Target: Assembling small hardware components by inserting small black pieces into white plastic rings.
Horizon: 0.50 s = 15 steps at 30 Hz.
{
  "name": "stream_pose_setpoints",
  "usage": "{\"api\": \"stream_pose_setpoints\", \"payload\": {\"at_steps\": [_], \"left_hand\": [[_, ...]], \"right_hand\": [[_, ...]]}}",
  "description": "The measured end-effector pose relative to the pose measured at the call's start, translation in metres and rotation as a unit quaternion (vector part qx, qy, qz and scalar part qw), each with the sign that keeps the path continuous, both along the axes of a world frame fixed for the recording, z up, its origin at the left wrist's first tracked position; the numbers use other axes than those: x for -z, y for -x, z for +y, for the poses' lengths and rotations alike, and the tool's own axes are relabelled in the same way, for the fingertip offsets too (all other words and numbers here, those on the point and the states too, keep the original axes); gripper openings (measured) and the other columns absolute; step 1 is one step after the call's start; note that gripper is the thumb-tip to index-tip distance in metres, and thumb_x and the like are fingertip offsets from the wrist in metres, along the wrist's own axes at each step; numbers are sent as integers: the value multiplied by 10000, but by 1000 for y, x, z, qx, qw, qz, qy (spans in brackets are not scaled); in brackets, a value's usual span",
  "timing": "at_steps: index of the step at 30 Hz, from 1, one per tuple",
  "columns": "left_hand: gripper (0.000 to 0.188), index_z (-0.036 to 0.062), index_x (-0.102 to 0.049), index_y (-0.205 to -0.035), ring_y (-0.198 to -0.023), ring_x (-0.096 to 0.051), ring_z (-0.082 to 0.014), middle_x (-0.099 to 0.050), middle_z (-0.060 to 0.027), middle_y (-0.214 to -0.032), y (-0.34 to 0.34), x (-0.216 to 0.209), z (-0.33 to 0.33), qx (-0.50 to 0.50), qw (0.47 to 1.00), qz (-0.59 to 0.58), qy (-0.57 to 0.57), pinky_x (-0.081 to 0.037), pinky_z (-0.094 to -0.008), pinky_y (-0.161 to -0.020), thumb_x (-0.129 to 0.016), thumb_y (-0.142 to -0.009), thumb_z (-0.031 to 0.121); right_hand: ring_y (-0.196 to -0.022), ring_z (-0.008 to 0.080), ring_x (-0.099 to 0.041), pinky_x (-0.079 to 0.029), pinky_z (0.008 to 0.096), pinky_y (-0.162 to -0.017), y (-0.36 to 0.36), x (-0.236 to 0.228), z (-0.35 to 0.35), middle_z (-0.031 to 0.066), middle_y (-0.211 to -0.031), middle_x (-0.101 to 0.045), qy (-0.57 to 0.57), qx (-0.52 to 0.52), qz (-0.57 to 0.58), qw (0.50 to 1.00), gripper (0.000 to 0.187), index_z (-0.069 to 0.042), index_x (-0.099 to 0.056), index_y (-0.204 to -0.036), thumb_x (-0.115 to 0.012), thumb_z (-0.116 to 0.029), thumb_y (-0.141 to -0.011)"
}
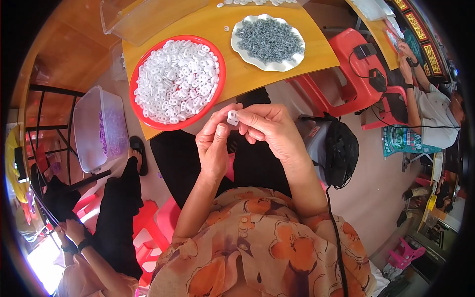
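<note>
A small white plastic piece with two dark holes (232, 117) sits between the fingertips of both my hands, just off the near edge of the table. My right hand (274, 129) pinches it between thumb and finger. The thumb and forefinger of my left hand (213, 144) close on its other side. Beyond my left hand, a round red tray (222, 74) on the table holds a heap of similar white pieces (175, 81). Farther right stands a white wavy-edged plate (277, 67) piled with small grey slender parts (269, 40).
A single white piece (226, 28) lies on the yellow wooden table (232, 81). At left are a clear bin (89, 131) with purple bits and a seated person's legs (116, 203). Red stools (349, 64), a black bag-like thing (342, 153) and another person (435, 109) are at right.
</note>
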<state>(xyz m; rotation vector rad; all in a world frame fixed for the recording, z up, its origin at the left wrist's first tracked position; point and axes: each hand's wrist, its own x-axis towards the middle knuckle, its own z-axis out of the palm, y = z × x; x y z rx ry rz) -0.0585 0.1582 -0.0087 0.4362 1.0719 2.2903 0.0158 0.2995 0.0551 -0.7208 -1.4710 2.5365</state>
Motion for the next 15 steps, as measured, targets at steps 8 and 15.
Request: {"api": "stream_pose_setpoints", "payload": {"at_steps": [8,15], "left_hand": [[205,-24,-743,-1186,-910,-701,-105,-765,-72,-1061,-6,-5,-2,-82,991,-4,104,-572,-246,-814,-741,-982,-2],[82,-17,-752,-1045,-796,-727,-119,-781,-79,-967,-3,-13,-2,-82,986,-1,142,-570,-240,-737,-742,-998,49]], "right_hand": [[-673,42,-595,-452,217,-579,0,4,-12,23,-793,-710,-180,71,13,981,112,5,-810,-1013,-769,-93,-977],[-721,57,-618,-465,222,-599,2,7,-22,32,-844,-718,-274,123,33,953,119,21,-801,-1040,-757,-73,-983]]}}
